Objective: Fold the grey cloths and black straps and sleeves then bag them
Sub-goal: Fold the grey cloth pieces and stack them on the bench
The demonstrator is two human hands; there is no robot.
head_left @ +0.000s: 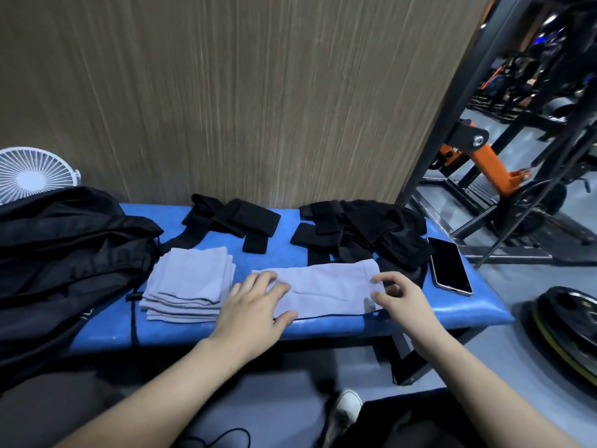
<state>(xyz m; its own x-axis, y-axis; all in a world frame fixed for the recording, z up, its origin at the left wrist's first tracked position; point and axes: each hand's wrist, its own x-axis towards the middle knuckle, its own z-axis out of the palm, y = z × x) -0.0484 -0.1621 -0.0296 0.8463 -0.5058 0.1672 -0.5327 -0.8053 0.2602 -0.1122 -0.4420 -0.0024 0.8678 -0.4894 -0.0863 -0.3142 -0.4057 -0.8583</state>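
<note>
STATUS partial | grey stack (190, 282) folded, bench (452, 313) left | cloth (326, 287) ctr, half-folded: left hand (255, 305) flat on it, right hand (399, 297) pinching its end | black straps (232, 218), sleeves (384, 234) unfolded at rear | bag (64, 253) unfilled, by appearance

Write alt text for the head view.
Left hand presses flat on a half-folded grey cloth on a blue bench while the right hand pinches its other end. A stack of folded grey cloths lies beside a black bag.
</note>
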